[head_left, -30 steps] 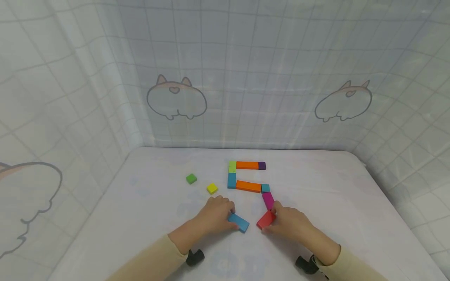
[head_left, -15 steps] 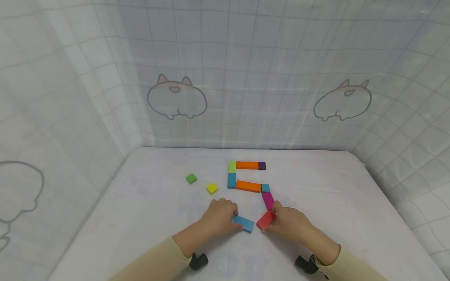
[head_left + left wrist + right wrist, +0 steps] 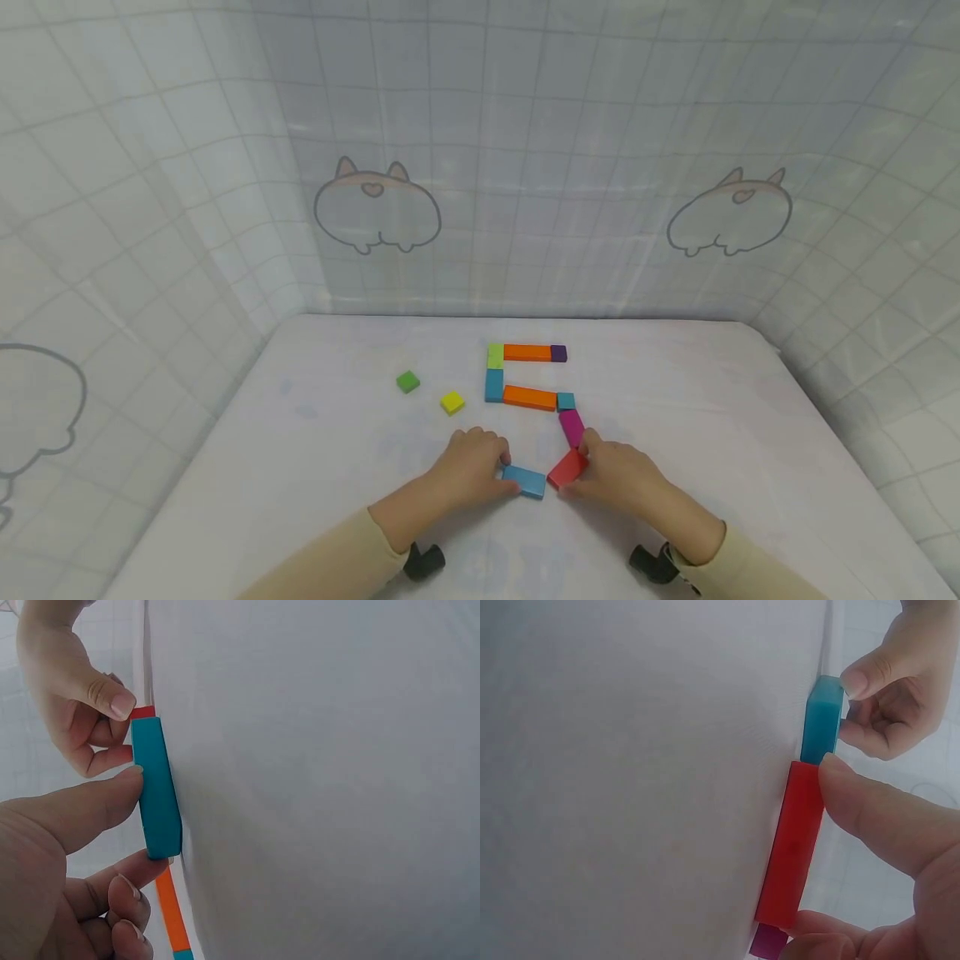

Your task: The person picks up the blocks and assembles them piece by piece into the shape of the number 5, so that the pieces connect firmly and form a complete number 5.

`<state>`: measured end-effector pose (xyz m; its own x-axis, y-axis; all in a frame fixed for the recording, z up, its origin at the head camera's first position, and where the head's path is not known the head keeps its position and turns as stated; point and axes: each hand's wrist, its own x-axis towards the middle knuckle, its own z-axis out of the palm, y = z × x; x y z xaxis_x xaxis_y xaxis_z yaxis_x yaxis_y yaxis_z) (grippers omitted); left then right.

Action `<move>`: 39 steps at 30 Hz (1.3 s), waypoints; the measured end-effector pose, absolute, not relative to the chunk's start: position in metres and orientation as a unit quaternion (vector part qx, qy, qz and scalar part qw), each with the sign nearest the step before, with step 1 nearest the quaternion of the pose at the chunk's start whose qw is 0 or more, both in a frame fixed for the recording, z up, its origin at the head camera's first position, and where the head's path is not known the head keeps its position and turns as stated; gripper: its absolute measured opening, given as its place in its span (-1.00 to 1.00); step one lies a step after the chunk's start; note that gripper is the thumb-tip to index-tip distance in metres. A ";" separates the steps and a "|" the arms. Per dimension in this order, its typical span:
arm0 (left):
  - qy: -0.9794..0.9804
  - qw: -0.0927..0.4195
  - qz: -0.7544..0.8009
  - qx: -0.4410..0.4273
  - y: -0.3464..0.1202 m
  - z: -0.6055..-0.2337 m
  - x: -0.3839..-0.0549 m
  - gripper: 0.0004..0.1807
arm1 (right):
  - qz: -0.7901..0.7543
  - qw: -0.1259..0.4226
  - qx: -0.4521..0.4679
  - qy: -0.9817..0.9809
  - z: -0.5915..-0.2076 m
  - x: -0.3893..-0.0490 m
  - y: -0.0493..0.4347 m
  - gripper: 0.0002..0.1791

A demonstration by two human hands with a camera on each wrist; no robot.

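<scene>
Nearest the person, the left hand [image 3: 471,468] pinches a blue rectangular block [image 3: 528,484] between thumb and finger, the block reaching rightward from its grip over the white-covered bench [image 3: 712,400]. Just beside that block's right end, a slanted red block [image 3: 567,469] sits to the left of the right hand [image 3: 618,473], pinched by thumb and finger. A magenta block [image 3: 572,427] meets the red one's far end; beyond come a small teal block [image 3: 566,402] and an orange block [image 3: 529,397]. A yellow block [image 3: 453,403] lies beyond the left hand, a green block [image 3: 408,382] farther left
</scene>
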<state>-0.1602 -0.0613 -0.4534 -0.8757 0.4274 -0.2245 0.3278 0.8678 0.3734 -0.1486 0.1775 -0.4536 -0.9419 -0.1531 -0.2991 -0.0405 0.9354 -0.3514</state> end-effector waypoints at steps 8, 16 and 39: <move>0.951 0.146 0.166 0.216 -0.061 -0.450 -0.158 -0.65 | -0.171 0.160 -0.057 0.970 -0.451 -0.148 0.176 -0.29; 0.952 0.152 0.170 0.206 -0.060 -0.450 -0.157 -0.64 | -0.174 0.161 -0.060 0.970 -0.450 -0.147 0.177 -0.27; 0.955 0.147 0.160 0.203 -0.059 -0.449 -0.157 -0.64 | -0.182 0.171 -0.045 0.967 -0.447 -0.147 0.176 -0.29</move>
<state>-0.1574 -0.0587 -0.4489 -0.8744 0.4344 -0.2162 0.3403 0.8666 0.3649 -0.1475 0.1756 -0.4473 -0.9372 -0.1495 -0.3151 -0.0251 0.9300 -0.3666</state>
